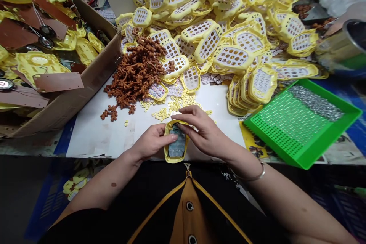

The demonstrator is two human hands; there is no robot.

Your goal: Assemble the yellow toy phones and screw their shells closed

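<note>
My left hand (151, 142) grips the left edge of a yellow plastic shell (176, 158) that lies at the table's near edge, with a translucent keypad sheet (177, 145) set inside it. My right hand (200, 129) is over the shell's top, fingers curled and pressing on the sheet. Small yellow button pieces (171, 107) lie scattered just beyond the hands. A heap of brown rubber parts (137, 72) sits further back to the left.
A large pile of yellow shells (228, 34) fills the back of the white table top (97, 133). A green perforated tray (300, 126) holding small metal parts stands at the right. A cardboard box (71, 99) with yellow parts and brown boards stands at the left.
</note>
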